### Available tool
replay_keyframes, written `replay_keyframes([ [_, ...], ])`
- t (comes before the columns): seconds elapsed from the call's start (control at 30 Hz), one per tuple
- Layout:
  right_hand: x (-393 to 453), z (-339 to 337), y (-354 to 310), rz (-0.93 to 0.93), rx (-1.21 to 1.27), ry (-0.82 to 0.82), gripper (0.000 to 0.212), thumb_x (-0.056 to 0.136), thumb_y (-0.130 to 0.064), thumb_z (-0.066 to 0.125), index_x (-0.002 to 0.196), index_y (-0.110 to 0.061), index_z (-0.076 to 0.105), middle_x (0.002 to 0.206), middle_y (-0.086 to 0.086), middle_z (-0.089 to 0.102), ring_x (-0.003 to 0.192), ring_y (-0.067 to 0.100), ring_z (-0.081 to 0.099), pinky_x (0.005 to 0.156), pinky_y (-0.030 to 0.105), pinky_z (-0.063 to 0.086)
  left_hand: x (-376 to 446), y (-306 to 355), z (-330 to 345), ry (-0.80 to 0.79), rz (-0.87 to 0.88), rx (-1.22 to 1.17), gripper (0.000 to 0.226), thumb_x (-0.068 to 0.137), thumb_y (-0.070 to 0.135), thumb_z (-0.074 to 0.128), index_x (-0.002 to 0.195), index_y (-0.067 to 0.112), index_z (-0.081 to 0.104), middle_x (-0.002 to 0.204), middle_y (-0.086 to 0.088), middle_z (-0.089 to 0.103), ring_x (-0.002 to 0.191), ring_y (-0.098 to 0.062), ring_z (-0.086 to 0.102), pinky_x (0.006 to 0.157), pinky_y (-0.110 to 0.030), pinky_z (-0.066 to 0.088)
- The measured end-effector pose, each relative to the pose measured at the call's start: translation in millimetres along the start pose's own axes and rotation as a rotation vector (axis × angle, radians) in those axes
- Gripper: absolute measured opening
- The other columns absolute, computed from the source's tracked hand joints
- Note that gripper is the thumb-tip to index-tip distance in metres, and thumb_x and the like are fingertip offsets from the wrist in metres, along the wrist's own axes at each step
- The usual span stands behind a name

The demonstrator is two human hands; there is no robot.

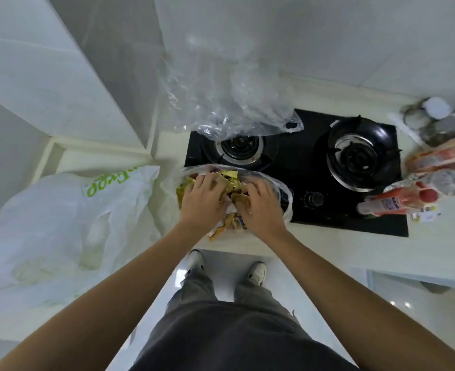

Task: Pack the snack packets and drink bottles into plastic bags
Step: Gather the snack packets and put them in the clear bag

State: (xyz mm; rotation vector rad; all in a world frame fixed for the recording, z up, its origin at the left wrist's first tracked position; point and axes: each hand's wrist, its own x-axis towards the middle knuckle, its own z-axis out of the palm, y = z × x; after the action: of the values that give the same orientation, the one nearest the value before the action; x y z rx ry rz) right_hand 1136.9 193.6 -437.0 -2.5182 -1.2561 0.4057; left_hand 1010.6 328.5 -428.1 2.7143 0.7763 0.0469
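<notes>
Head view: my left hand (203, 195) and right hand (258, 203), fingers curled, clutch snack packets (230, 180) directly beneath, inside the clear bag (288, 202).

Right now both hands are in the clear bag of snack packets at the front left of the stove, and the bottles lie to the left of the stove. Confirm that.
One thing is wrong. The head view shows the bottles lying to the right of the stove, not the left. The rest holds: the left hand and right hand are both in the clear bag of snack packets.
</notes>
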Motion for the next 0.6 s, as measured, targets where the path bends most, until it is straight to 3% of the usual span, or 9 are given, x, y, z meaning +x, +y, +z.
replay_keyframes([
  [0.13, -19.7, -12.0, 7.3, 0.046, 0.086, 0.083, 0.036, 0.092, -0.026, 0.067, 0.125, -0.015, 0.058, 0.13, 0.004, 0.055, 0.127, 0.026, 0.049, 0.109, 0.041, 0.044, -0.3, 14.0, -6.3, 0.009, 0.109, 0.009, 0.033, 0.091, 0.044, 0.057, 0.118, 0.026, 0.059, 0.125, -0.002, 0.054, 0.121, -0.027, 0.048, 0.096, -0.045, 0.045],
  [0.3, -44.8, -32.2, 27.1, 0.08, 0.116, 0.201, 0.028, 0.092, -0.024, 0.065, 0.117, -0.014, 0.057, 0.122, 0.004, 0.055, 0.113, 0.026, 0.052, 0.094, 0.04, 0.05, 2.6, 53.3, -3.7, 0.04, 0.239, 0.04, 0.033, 0.09, 0.039, 0.056, 0.117, 0.023, 0.061, 0.119, -0.003, 0.056, 0.113, -0.027, 0.051, 0.091, -0.041, 0.044],
  [0.6, -143.7, -79.3, 141.7, 0.215, 0.126, 0.37, 0.036, 0.094, -0.025, 0.065, 0.128, -0.013, 0.059, 0.128, 0.002, 0.057, 0.114, 0.021, 0.053, 0.093, 0.033, 0.05, -4.9, 214.8, 32.4, 0.015, 0.466, 0.064, 0.039, 0.088, 0.035, 0.062, 0.123, 0.018, 0.06, 0.118, -0.005, 0.058, 0.109, -0.029, 0.054, 0.086, -0.044, 0.047],
])
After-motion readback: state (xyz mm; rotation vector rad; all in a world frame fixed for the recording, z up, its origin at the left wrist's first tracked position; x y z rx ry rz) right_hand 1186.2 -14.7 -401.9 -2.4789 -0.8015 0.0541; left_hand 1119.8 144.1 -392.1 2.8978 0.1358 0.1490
